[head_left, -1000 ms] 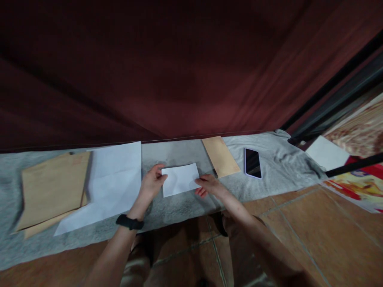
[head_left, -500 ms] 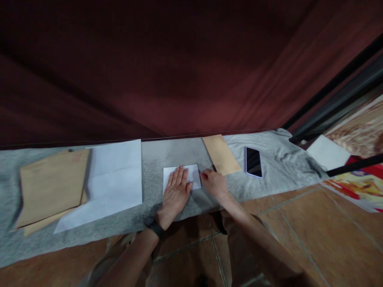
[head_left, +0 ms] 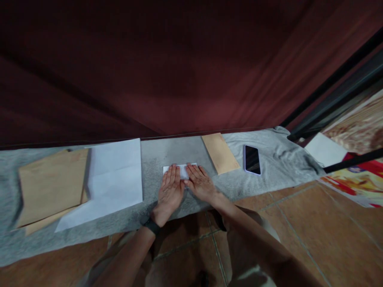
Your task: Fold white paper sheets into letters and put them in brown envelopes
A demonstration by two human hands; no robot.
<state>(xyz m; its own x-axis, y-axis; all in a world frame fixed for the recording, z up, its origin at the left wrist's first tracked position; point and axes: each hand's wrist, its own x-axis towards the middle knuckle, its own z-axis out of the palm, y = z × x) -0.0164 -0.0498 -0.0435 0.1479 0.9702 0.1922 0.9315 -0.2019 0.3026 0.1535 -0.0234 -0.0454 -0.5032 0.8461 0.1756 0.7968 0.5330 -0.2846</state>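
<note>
The left hand (head_left: 170, 193) and right hand (head_left: 202, 184) lie flat, fingers extended and grasping nothing, on a small white paper (head_left: 183, 172) at the middle of the cloth-covered table (head_left: 167, 149). Right of it lie tan paper (head_left: 220, 153) and a phone (head_left: 252, 160); left, a large white sheet (head_left: 118, 171) and, farther left, brown paper (head_left: 52, 185).

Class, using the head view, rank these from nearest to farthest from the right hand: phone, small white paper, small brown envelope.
1. Small white paper: partly under the right hand, touching it.
2. Small brown envelope: beyond the hand, slightly right.
3. Phone: farther right, past the envelope.
</note>
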